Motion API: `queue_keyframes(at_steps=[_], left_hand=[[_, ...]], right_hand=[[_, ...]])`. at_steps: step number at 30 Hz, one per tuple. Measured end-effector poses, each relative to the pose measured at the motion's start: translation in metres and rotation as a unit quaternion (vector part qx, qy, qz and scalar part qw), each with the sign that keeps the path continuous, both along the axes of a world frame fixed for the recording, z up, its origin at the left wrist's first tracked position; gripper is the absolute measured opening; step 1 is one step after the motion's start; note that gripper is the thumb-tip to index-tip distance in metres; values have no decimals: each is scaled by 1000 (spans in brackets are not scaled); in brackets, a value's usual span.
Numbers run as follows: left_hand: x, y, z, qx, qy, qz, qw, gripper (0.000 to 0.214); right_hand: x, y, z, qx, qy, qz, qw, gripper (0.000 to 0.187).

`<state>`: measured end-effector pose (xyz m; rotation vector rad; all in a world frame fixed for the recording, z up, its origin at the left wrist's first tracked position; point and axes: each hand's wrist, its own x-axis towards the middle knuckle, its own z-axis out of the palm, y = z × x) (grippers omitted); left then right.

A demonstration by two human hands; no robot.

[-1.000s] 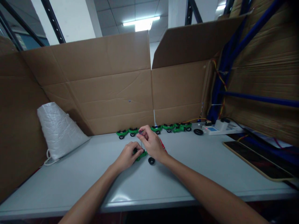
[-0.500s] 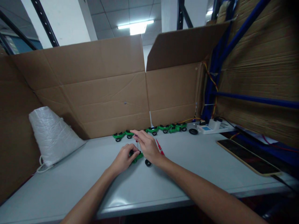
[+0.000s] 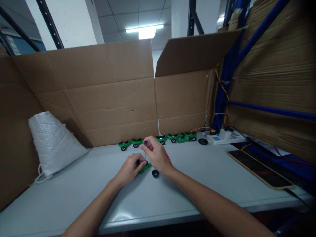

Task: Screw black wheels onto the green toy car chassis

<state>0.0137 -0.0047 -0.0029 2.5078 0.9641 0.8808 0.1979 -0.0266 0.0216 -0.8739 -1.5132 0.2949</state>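
Observation:
My left hand (image 3: 129, 169) is closed on a small green toy car (image 3: 144, 168) that rests on the grey table (image 3: 81, 191). My right hand (image 3: 156, 154) is just above the car, its fingers pinched on the dark top of a thin screwdriver (image 3: 145, 148) that stands upright over the car. A loose black wheel (image 3: 155, 173) lies on the table right beside my right wrist. A red object (image 3: 169, 158) shows partly behind my right hand.
A row of several green toy cars (image 3: 158, 140) lines the cardboard wall (image 3: 108, 98) at the back. A black ring (image 3: 203, 141) and a white power strip (image 3: 219, 137) lie to the right. A white woven sack (image 3: 53, 141) stands at left, a phone (image 3: 259, 169) at right.
My right hand's fingers have curled from stretched forward back into a pinch on the screwdriver top. The camera view shifted slightly. My left hand stays on the car.

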Motion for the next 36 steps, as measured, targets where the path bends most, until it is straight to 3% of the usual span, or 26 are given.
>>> queue_keyframes(at_steps=[12, 15, 19, 36], left_hand=[[-1, 0, 4, 15, 4, 10, 1000, 22], [-2, 0, 4, 18, 8, 12, 1000, 20], [-3, 0, 4, 22, 10, 15, 1000, 16], [-6, 2, -1, 49, 24, 28, 998, 13]], right_hand=[[1, -6, 2, 48, -103, 23, 993, 36], [0, -4, 1, 54, -82, 27, 995, 30], [1, 0, -1, 38, -63, -22, 997, 15], [-3, -2, -3, 33, -70, -37, 996, 12]])
